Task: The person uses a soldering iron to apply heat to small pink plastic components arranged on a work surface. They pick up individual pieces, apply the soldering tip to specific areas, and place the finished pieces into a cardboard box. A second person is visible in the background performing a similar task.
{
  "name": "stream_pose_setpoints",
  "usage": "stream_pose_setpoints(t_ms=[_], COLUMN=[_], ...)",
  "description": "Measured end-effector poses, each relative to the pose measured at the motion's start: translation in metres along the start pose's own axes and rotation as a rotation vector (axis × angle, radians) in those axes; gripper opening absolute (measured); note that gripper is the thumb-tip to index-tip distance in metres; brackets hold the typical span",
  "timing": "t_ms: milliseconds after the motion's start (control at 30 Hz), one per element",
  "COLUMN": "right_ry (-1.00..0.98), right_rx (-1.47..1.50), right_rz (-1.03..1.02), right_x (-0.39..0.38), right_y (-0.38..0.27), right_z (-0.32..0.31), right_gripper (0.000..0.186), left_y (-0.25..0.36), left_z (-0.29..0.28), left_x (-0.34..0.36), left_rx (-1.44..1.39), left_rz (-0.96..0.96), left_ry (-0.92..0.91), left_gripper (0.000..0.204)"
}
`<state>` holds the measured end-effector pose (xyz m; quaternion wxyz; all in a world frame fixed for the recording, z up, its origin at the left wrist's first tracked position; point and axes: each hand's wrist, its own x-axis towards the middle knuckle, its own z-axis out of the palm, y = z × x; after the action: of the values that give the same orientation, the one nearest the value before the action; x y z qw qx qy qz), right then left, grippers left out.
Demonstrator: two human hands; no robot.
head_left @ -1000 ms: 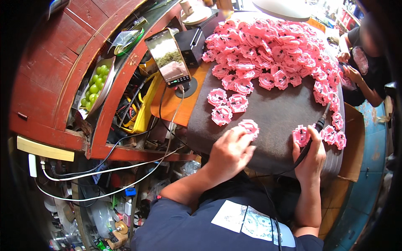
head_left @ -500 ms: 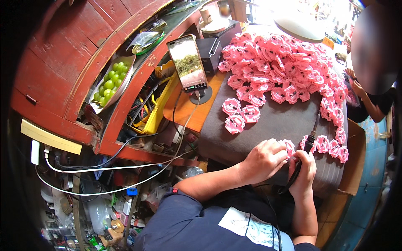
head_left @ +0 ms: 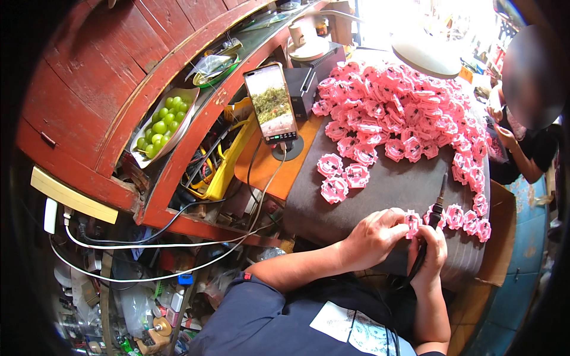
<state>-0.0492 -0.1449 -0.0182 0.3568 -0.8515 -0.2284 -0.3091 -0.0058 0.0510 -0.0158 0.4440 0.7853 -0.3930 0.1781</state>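
Observation:
My left hand [head_left: 374, 236] pinches a small pink plastic piece [head_left: 412, 224] with a dark centre, held just above the dark grey mat [head_left: 320, 219]. Beside it, touching or very close to that piece, my right hand [head_left: 428, 252] grips a black pen-like tool [head_left: 436, 210] with a long metal tip pointing away from me, its cord running down. A large heap of similar pink pieces [head_left: 392, 101] covers the far part of the mat. A short row [head_left: 469, 221] lies right of my hands, and three more [head_left: 335, 187] sit apart at the left.
At left, a phone [head_left: 270, 101] stands on a holder, near a dish of green grapes [head_left: 163, 124] and a yellow bin [head_left: 222, 172]. Cables [head_left: 148, 277] hang across cluttered shelves. A white lamp [head_left: 424, 53] overhangs the heap. A co-worker [head_left: 522, 148] is at the far right.
My left hand moved right with a pink piece to meet my right hand, which shifted slightly with the tool. The whole view shifted, so the surroundings sit lower and farther right.

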Motion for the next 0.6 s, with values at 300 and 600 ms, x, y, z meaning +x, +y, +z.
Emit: stream_pose_setpoints(t_ms=[300,600], right_ry=[0.054,0.067], right_rx=[0.046,0.09], right_rz=[0.012,0.068], right_x=[-0.006,-0.009], right_y=[0.005,0.006], right_z=[0.002,0.004], right_gripper=[0.034,0.036], left_y=[0.008,0.004], left_z=[0.017,0.011], left_x=[0.003,0.009], left_rx=[-0.002,-0.058], left_rz=[-0.076,-0.146], left_ry=[-0.001,-0.076], left_gripper=[0.029,0.025])
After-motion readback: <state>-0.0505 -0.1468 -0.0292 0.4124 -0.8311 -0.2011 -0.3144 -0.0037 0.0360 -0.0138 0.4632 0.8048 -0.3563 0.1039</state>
